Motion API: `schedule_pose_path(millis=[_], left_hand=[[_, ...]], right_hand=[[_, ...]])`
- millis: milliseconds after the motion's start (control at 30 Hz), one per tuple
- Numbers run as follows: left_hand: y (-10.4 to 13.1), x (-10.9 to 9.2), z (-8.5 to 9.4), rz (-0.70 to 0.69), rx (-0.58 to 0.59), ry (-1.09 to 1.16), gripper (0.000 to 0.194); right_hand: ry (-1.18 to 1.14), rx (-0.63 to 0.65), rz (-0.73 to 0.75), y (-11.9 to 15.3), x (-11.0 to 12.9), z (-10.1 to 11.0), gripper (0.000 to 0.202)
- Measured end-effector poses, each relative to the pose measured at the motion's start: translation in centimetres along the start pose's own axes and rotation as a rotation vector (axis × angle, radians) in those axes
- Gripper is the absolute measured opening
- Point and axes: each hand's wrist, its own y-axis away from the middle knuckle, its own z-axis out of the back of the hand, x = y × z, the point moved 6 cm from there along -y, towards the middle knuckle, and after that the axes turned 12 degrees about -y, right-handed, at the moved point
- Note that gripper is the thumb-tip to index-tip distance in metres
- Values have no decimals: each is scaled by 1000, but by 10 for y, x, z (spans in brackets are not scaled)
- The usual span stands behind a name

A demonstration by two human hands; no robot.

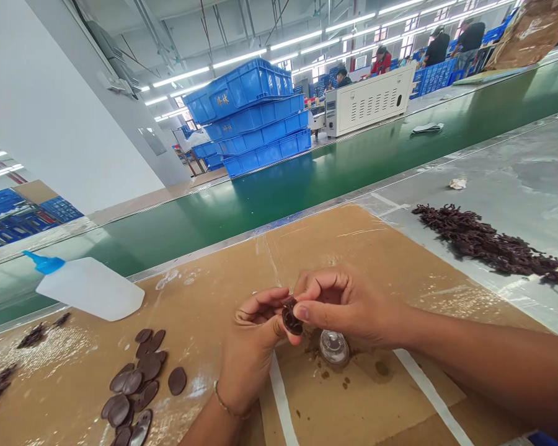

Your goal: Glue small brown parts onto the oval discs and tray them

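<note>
My left hand [255,347] is closed on a small dark brown oval disc [291,321], pinched between thumb and fingers. With thumb and forefinger, my right hand [346,306] grips a small dark brown twisted piece [289,302] at the disc's upper side. The fingertips partly hide both pieces, and the two hands nearly touch. Just below my right hand stands a small clear round dish [333,348], with dark wet spots around it. Left of my left hand lies a loose pile of dark brown oval discs [132,381], with a single disc [177,381] apart from it.
Brown sheeting [214,297] covers the worktop. A white squeeze bottle [93,288] with blue nozzle lies at left. Dark twisted pieces [488,241] are heaped at right. Beyond runs a green conveyor belt [279,192], with stacked blue crates [260,118] and a white machine [369,102] behind.
</note>
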Motion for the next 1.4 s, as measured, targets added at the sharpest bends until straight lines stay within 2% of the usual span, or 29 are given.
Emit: schedule_pose_path(millis=[633,933,1033,1200,1400], left_hand=[[-2,-1,-3,-60,60,42,26],[-4,-6,-3,-60,33,32,33],[-3,-3,-3,-60,65,28,30],[-2,-3,-1,-83,110,4,33],[-2,1,-5,-44,110,15,36]], right_hand=[[-19,-5,-5,2,-1,2,18],[38,-16,0,2,2,3,18],[116,-68,0,3,3,9,18],[330,-240,35,5,9,23,17],[329,-231,39,6,11,18,17]])
